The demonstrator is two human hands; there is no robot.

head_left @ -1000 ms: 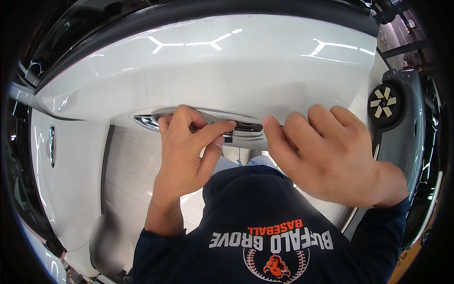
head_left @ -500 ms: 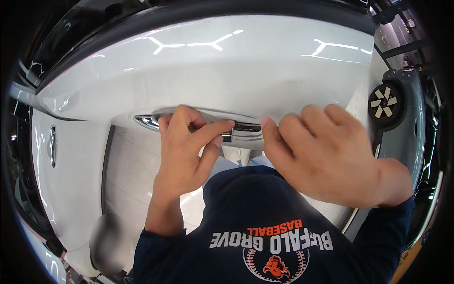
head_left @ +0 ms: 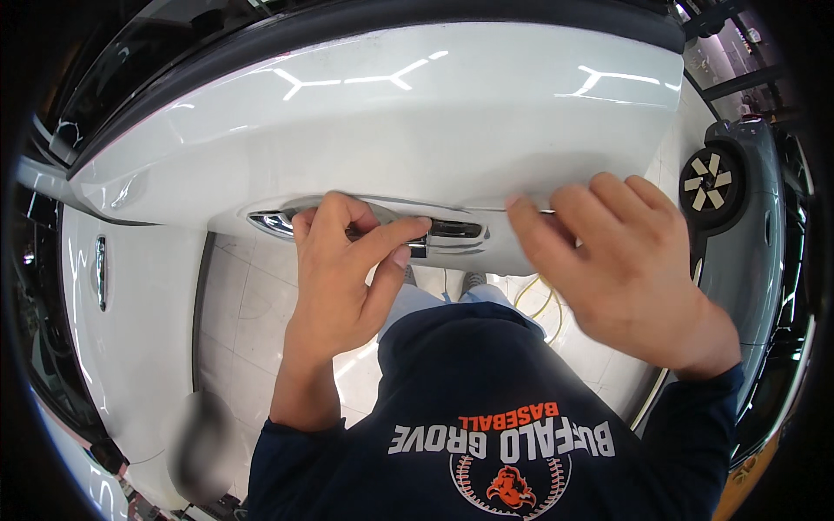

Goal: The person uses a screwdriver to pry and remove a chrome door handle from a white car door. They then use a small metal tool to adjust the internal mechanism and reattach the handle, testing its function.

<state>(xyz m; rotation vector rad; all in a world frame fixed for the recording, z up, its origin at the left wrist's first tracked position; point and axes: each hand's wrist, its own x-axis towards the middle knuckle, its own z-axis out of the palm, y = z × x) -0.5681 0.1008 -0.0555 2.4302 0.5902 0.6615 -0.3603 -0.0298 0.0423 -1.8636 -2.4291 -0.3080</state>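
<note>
Chrome handle (head_left: 276, 223) sat on white door (head_left: 417, 130). Left hand (head_left: 343, 252) gripped it, thumb on near side, presumably to steady it. Right hand (head_left: 621, 269) hung curled, right of handle, clear of it; couldn't tell if holding anything.

Door panel (head_left: 417, 130), glossy white, patterned with forked white reflections; trim band (head_left: 608, 21) above it, black; door handle (head_left: 271, 223), bright chrome silver; slot (head_left: 456, 229) at its right end, near-black; neighbouring door (head_left: 143, 347), white, with a chrome-toned handle bar (head_left: 102, 273); floor (head_left: 261, 308), off-white tiles lined with thin grey joints; shirt (head_left: 486, 356), dark navy, lettering (head_left: 504, 438) in white and orange, emblem (head_left: 511, 489) orange within white stitch-patterned curves; trousers (head_left: 413, 306), pale blue; shoes (head_left: 473, 280), grey; cord (head_left: 559, 304), yellow; parked vehicle (head_left: 738, 260), blue-grey; its wheel (head_left: 708, 180), black, with a radial pattern of cream spokes.
</note>
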